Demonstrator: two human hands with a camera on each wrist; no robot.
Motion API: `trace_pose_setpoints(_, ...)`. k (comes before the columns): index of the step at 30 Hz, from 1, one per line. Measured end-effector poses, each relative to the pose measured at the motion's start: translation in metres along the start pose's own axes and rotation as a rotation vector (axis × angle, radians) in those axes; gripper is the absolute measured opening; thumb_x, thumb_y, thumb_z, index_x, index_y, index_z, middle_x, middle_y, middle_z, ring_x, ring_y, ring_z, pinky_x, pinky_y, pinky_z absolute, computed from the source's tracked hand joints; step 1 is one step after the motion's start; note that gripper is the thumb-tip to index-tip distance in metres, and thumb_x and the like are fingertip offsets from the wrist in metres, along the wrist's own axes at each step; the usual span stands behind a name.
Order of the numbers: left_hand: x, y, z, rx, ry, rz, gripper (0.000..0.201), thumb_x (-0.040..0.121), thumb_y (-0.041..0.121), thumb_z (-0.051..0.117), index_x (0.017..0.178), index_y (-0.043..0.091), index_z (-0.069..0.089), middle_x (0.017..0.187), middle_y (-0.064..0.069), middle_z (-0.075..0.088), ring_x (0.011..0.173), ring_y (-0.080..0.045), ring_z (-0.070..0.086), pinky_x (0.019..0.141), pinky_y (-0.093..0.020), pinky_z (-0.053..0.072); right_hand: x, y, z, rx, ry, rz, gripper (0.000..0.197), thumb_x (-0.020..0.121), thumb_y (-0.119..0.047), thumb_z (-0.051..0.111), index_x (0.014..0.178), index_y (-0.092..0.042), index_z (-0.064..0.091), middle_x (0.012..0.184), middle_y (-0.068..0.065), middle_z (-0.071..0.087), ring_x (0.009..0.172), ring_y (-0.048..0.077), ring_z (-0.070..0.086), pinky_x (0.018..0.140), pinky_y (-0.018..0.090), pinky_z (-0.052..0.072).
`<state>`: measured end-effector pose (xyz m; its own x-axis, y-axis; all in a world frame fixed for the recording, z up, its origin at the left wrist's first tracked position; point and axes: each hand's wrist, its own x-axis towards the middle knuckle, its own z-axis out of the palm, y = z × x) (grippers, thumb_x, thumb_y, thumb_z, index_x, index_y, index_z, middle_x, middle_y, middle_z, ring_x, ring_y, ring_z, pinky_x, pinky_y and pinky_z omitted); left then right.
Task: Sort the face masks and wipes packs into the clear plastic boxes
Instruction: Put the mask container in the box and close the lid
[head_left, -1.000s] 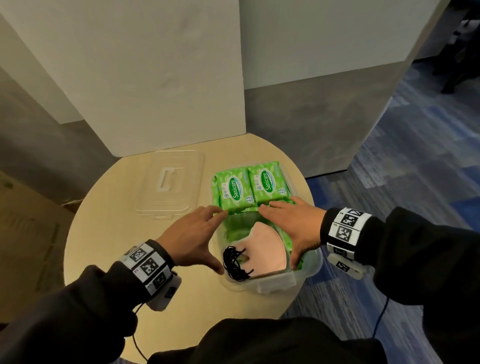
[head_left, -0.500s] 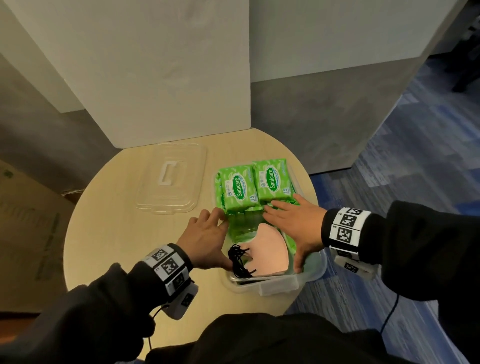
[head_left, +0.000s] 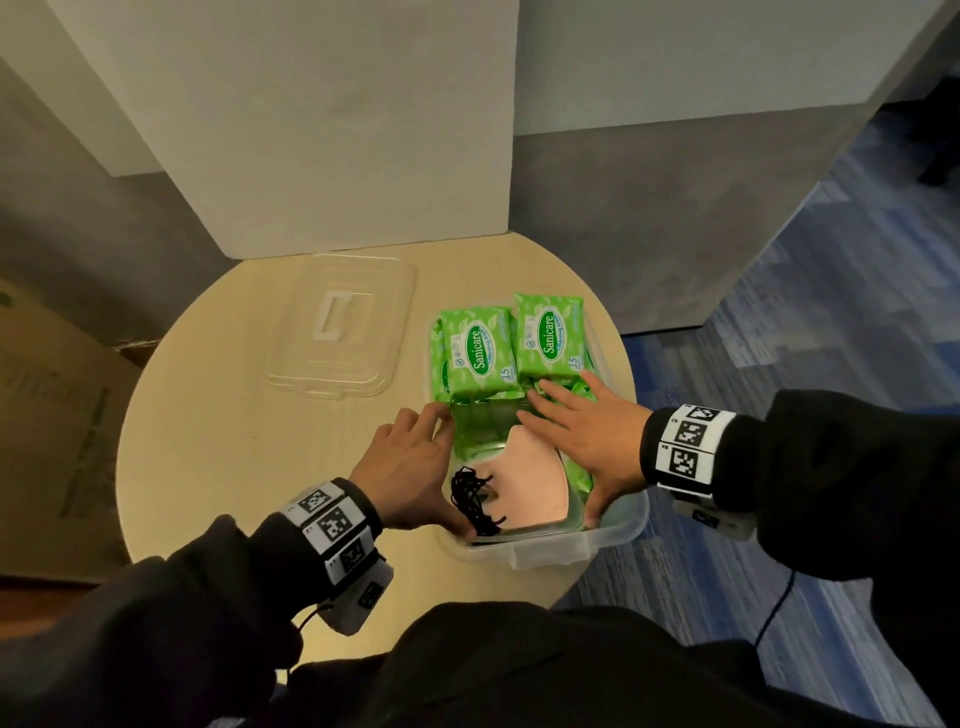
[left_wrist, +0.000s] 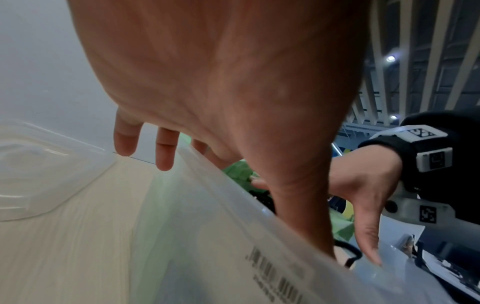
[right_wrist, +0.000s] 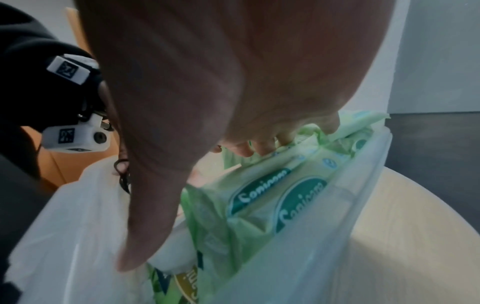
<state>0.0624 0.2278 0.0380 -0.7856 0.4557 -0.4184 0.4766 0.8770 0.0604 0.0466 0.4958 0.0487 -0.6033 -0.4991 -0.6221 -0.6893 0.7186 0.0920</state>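
Note:
A clear plastic box (head_left: 550, 553) stands at the front right of the round table. In it lie several green Sanicare wipes packs (head_left: 480, 353) and, on top near me, a pink face mask (head_left: 524, 478) with black ear loops (head_left: 470, 499). My left hand (head_left: 421, 462) is at the box's left rim (left_wrist: 221, 236), its thumb reaching inside by the loops and its fingers (left_wrist: 163, 152) hanging straight outside. My right hand (head_left: 582, 447) lies flat over the right side, fingers on the wipes packs (right_wrist: 285, 195) and thumb down inside the near right corner. Neither hand grips anything.
The box's clear lid (head_left: 340, 325) lies flat on the table (head_left: 234, 441) to the left of the box. White panels (head_left: 311, 130) rise right behind the table. A cardboard box (head_left: 47, 415) stands at the left, and blue carpet (head_left: 779, 364) lies to the right.
My left hand has moved right to the box's left rim, and its thumb now reaches inside by the black loops. The right hand stays on the packs.

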Motion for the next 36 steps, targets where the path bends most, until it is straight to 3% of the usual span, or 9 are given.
trace_pose_setpoints(9, 0.0, 0.011, -0.003, 0.111, -0.012, -0.038, 0.143, 0.049, 0.097, 0.065, 0.154, 0.007, 0.03, 0.15, -0.004, 0.026, 0.122, -0.028, 0.038, 0.103, -0.043, 0.042, -0.002, -0.002, 0.004, 0.023, 0.041, 0.027, 0.15, 0.057, -0.086, 0.073, 0.161, -0.019, -0.012, 0.17, 0.007, -0.013, 0.155, 0.028, -0.019, 0.12, 0.065, -0.012)
trace_pose_setpoints(14, -0.007, 0.005, -0.002, 0.029, 0.024, -0.04, 0.139, 0.052, 0.095, 0.066, 0.157, 0.013, 0.028, 0.158, -0.001, 0.019, 0.132, -0.028, 0.035, 0.11, -0.044, 0.038, -0.014, -0.002, 0.004, 0.155, 0.122, 0.041, 0.148, 0.057, -0.077, 0.08, 0.161, -0.027, -0.012, 0.171, -0.001, -0.007, 0.156, 0.021, -0.015, 0.119, 0.062, -0.014)
trace_pose_setpoints(17, -0.017, -0.003, 0.005, -0.135, 0.06, -0.003, 0.135, 0.056, 0.089, 0.072, 0.159, 0.016, 0.026, 0.162, 0.0, 0.012, 0.138, -0.027, 0.034, 0.113, -0.044, 0.039, -0.028, 0.001, 0.004, 0.308, 0.201, 0.035, 0.137, 0.061, -0.074, 0.08, 0.163, -0.03, 0.0, 0.17, -0.007, 0.002, 0.157, 0.017, -0.004, 0.124, 0.058, -0.004)
trace_pose_setpoints(19, -0.024, -0.01, 0.006, -0.342, 0.122, -0.023, 0.126, 0.059, 0.081, 0.08, 0.158, 0.02, 0.03, 0.159, 0.001, 0.015, 0.13, -0.023, 0.047, 0.109, -0.042, 0.046, -0.035, 0.006, 0.008, 0.433, 0.343, 0.061, 0.119, 0.068, -0.072, 0.077, 0.161, -0.032, 0.016, 0.167, -0.007, 0.019, 0.156, 0.019, 0.013, 0.125, 0.05, 0.014)
trace_pose_setpoints(22, -0.026, -0.021, 0.004, -0.611, 0.214, -0.191, 0.103, 0.07, 0.061, 0.087, 0.152, 0.023, 0.037, 0.147, -0.002, 0.039, 0.107, -0.02, 0.065, 0.093, -0.041, 0.056, -0.033, 0.014, 0.014, 0.684, 0.535, 0.312, 0.095, 0.075, -0.064, 0.079, 0.152, -0.03, 0.035, 0.152, 0.002, 0.039, 0.143, 0.025, 0.036, 0.116, 0.045, 0.035)
trace_pose_setpoints(25, -0.02, -0.024, 0.006, -0.93, 0.06, -0.314, 0.082, 0.082, 0.036, 0.087, 0.146, 0.017, 0.04, 0.11, -0.008, 0.071, 0.083, -0.023, 0.074, 0.073, -0.041, 0.062, -0.016, 0.015, 0.021, 0.9, 0.46, 0.56, 0.109, 0.07, -0.061, 0.084, 0.156, -0.024, 0.028, 0.154, 0.01, 0.031, 0.142, 0.033, 0.033, 0.116, 0.046, 0.035)
trace_pose_setpoints(29, -0.017, -0.022, 0.008, -1.236, -0.035, -0.315, 0.049, 0.089, 0.011, 0.079, 0.131, 0.005, 0.054, 0.081, -0.014, 0.073, 0.07, -0.029, 0.073, 0.071, -0.052, 0.064, 0.009, 0.013, 0.03, 1.065, 0.473, 0.544, 0.11, 0.077, -0.054, 0.081, 0.161, -0.02, 0.018, 0.163, 0.008, 0.027, 0.148, 0.025, 0.03, 0.118, 0.041, 0.032)
trace_pose_setpoints(33, -0.016, -0.021, 0.007, -1.149, -0.056, -0.296, 0.054, 0.09, 0.017, 0.079, 0.135, 0.009, 0.05, 0.093, -0.015, 0.072, 0.073, -0.027, 0.075, 0.07, -0.05, 0.064, 0.022, 0.023, 0.022, 1.052, 0.503, 0.618, 0.084, 0.094, -0.054, 0.062, 0.16, -0.02, 0.022, 0.161, 0.012, 0.03, 0.144, 0.028, 0.038, 0.115, 0.04, 0.035)
trace_pose_setpoints(36, -0.008, -0.031, -0.001, -0.814, 0.065, -0.262, 0.095, 0.084, 0.044, 0.084, 0.158, 0.017, 0.031, 0.128, -0.008, 0.065, 0.095, -0.024, 0.071, 0.083, -0.043, 0.06, 0.028, 0.037, 0.008, 1.031, 0.629, 0.648, 0.074, 0.096, -0.048, 0.062, 0.156, -0.019, 0.031, 0.159, 0.012, 0.037, 0.143, 0.03, 0.04, 0.116, 0.041, 0.035)
